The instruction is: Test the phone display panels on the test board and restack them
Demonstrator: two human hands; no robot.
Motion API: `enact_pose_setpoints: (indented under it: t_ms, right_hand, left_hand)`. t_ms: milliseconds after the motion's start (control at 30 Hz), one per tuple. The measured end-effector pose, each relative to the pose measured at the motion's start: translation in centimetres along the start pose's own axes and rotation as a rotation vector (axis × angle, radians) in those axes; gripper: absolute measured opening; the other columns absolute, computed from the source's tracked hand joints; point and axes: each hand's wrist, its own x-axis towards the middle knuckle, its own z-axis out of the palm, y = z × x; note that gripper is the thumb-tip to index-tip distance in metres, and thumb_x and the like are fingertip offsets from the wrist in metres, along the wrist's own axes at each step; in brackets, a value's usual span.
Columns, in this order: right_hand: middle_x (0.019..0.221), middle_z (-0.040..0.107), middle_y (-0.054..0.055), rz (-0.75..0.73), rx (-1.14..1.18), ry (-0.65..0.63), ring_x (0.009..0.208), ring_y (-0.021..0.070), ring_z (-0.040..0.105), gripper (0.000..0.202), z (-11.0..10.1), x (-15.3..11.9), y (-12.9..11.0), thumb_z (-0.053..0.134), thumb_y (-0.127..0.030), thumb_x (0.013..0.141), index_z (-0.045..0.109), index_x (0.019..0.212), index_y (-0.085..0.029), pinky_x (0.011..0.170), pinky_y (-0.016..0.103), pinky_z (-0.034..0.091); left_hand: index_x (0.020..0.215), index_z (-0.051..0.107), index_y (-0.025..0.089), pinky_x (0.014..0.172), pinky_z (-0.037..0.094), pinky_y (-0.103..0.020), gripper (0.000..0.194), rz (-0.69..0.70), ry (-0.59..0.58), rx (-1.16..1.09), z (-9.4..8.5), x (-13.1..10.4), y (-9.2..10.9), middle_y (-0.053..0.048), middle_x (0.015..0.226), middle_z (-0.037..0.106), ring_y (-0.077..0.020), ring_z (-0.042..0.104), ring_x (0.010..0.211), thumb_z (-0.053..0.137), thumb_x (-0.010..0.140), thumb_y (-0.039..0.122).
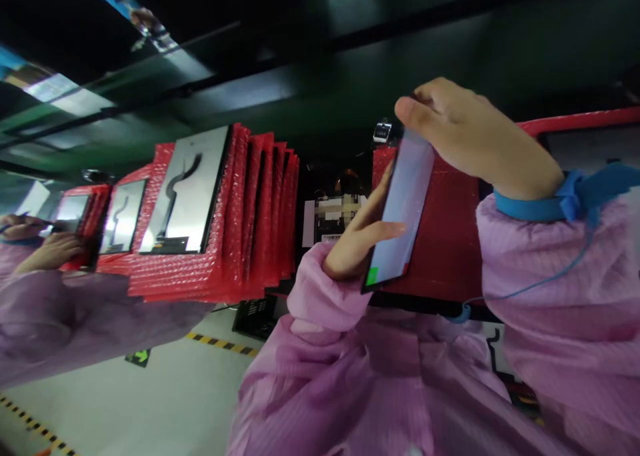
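Observation:
A lit display panel (pixel 406 193) is held up at a tilt between my two hands, its pale face turned toward me, with green and red patches at the lower corners. My left hand (pixel 357 233) grips its left side, thumb on the face and fingers behind. At the panel's top end, my right hand (pixel 445 119) is closed on the edge, thumb in front. A blue wrist strap (pixel 540 203) with a cord circles my right wrist. Beneath the panel lies a red mat (pixel 447 229). Behind my left hand is a small circuit board (pixel 336 209), partly covered.
To the left stands a stack of red bubble-wrap sleeves (pixel 255 216), with a silver-backed display panel (pixel 187 189) and its dark flex cable on top. Farther left, another person's hand (pixel 53 251) works near more panels. A dark panel (pixel 590 149) lies at the right.

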Motion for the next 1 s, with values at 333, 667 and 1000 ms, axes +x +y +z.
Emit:
enact_pose_setpoints:
  t_ms: [333, 667, 1000]
  right_hand:
    - [0.103, 0.07, 0.007, 0.051, 0.055, -0.032, 0.093, 0.0261, 0.064, 0.029, -2.2, 1.0, 3.3, 0.06, -0.055, 0.087, 0.063, 0.095, -0.027, 0.093, 0.047, 0.048]
    - [0.098, 0.071, 0.005, 0.115, 0.033, -0.019, 0.101, 0.028, 0.065, 0.028, -2.8, 0.9, 3.3, 0.066, -0.053, 0.085, 0.065, 0.096, -0.027, 0.097, 0.047, 0.049]
    - [0.092, 0.069, 0.005, 0.116, -0.026, -0.006, 0.093, 0.0271, 0.065, 0.028, -2.5, 1.5, 3.9, 0.069, -0.051, 0.084, 0.064, 0.092, -0.025, 0.091, 0.047, 0.051]
  left_hand:
    - [0.106, 0.068, 0.021, 0.093, 0.053, -0.04, 0.031, 0.348, 0.267, 0.686, 0.0, -2.2, -2.9, -0.009, 0.103, 0.068, -0.0236, 0.064, 0.102, 0.042, 0.103, 0.039]
    - [0.134, 0.063, 0.02, 0.078, 0.048, -0.034, 0.039, 0.261, 0.375, 1.506, -3.7, -5.4, -9.4, -0.008, 0.087, 0.059, -0.0232, 0.059, 0.083, 0.043, 0.101, 0.025]
    - [0.134, 0.064, 0.021, 0.073, 0.047, -0.032, 0.04, 0.293, 0.361, 1.541, -3.9, -5.0, -9.6, -0.006, 0.082, 0.056, -0.0221, 0.057, 0.078, 0.041, 0.102, 0.022]
